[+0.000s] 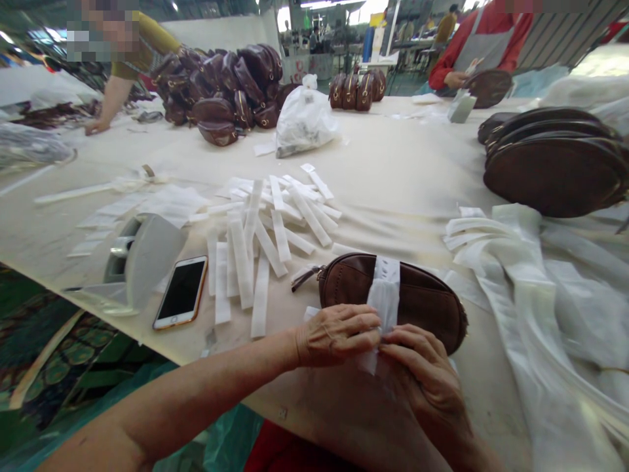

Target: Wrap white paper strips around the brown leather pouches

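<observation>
A dark brown zippered pouch (427, 298) lies on the table close in front of me, its zipper pull pointing left. Around its middle runs a translucent white strip (386, 295). My left hand (337, 333) presses on the strip at the pouch's near edge, fingers together. Right beside it, my right hand (425, 370) pinches the same strip, fingertips almost touching those of the left. The strip's loose end hangs below the fingers. A pile of similar cut white strips (240, 262) is spread to the left of the pouch.
A phone (181, 292) and a grey tape dispenser (147, 255) lie at the left table edge. Long white strips (521, 288) cover the right side, below stacked brown bags (555, 160). A white plastic bag (307, 118) and heaped bags (221, 85) stand farther back. Two people work across the table.
</observation>
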Tool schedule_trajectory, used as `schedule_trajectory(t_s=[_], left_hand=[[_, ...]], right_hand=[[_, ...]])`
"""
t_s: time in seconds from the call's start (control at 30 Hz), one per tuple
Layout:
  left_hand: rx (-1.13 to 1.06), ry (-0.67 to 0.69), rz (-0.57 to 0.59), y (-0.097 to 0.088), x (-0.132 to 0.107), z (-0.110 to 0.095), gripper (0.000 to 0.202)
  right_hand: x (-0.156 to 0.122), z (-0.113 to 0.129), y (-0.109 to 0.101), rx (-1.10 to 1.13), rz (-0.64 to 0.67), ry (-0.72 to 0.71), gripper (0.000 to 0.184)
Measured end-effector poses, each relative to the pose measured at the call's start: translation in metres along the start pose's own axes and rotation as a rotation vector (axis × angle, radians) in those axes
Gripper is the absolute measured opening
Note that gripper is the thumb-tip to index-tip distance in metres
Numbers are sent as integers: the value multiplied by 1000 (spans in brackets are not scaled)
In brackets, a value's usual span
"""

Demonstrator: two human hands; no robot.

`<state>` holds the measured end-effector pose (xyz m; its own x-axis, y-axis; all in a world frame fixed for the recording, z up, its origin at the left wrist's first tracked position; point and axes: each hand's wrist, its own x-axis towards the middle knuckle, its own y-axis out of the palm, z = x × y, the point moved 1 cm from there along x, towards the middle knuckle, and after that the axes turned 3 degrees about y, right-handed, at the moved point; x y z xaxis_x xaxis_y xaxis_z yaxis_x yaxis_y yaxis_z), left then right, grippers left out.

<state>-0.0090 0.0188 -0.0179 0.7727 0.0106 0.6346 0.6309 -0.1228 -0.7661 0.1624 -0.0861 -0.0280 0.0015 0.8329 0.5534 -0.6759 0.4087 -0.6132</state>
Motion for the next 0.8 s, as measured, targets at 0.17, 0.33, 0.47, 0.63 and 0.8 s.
schedule_trajectory(t_s=[0.17,0.33,0.47,0.63,0.8], left_hand=[[26,79,19,-2,-2,4,16],[73,136,14,-2,-3,4,18],[72,142,1,-1,-3,2,18],[58,145,17,1,-7,3,15],[-29,130,105,-3,-9,5,17]], right_hand=[[-2,-2,0,-58,30,-128,19],[-1,0,-6,-30,76,-106,19],[1,4,-4,12,73,-27,16],[1,7,9,-76,-56,-8,6],[2,6,14,-142,-104,-49,6]])
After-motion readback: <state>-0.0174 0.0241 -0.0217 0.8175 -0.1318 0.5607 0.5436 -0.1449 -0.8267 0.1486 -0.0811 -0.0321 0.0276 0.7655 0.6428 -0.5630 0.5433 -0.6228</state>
